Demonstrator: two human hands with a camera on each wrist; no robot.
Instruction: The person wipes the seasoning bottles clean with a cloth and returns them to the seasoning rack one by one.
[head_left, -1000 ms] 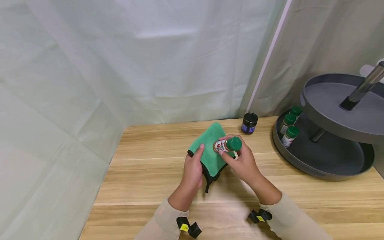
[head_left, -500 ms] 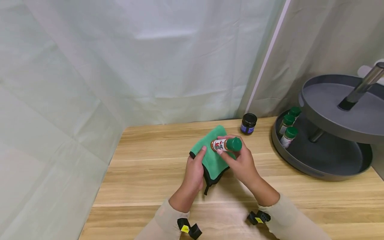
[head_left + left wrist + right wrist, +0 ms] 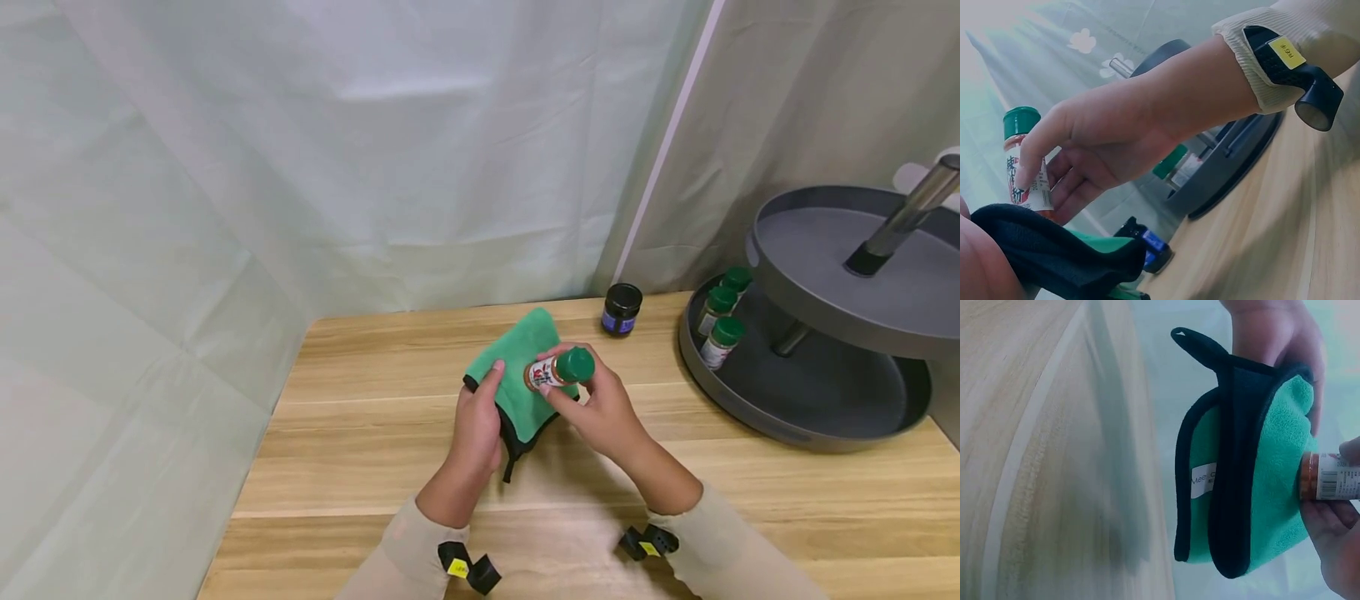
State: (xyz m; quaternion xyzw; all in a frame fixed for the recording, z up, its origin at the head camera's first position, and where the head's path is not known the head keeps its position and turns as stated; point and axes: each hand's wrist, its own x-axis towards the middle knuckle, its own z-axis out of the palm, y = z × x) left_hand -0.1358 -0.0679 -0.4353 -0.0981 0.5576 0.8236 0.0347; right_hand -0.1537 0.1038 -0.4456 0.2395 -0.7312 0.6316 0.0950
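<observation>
My left hand (image 3: 477, 421) holds a folded green cloth (image 3: 517, 367) with black edging, thumb on top and the other fingers hidden beneath. A black hanging loop and a white tag (image 3: 1203, 480) show on the cloth in the right wrist view. My right hand (image 3: 600, 408) grips a spice jar (image 3: 546, 373) with a green cap (image 3: 1021, 120), a white printed label and reddish contents. The jar lies tilted, its base against the green face of the cloth and its cap toward the right. Both hands are above the wooden table.
At the right stands a two-tier dark grey round rack (image 3: 802, 433); its lower tray bears several green-capped jars (image 3: 722, 342) at the left side. A black-lidded jar (image 3: 622, 308) with a blue label is near the table's back edge. A pale curtain (image 3: 450, 167) hangs behind.
The cloth and left hand have shifted slightly right and then back left. The right hand has moved the jar a little left, its base staying at the cloth.
</observation>
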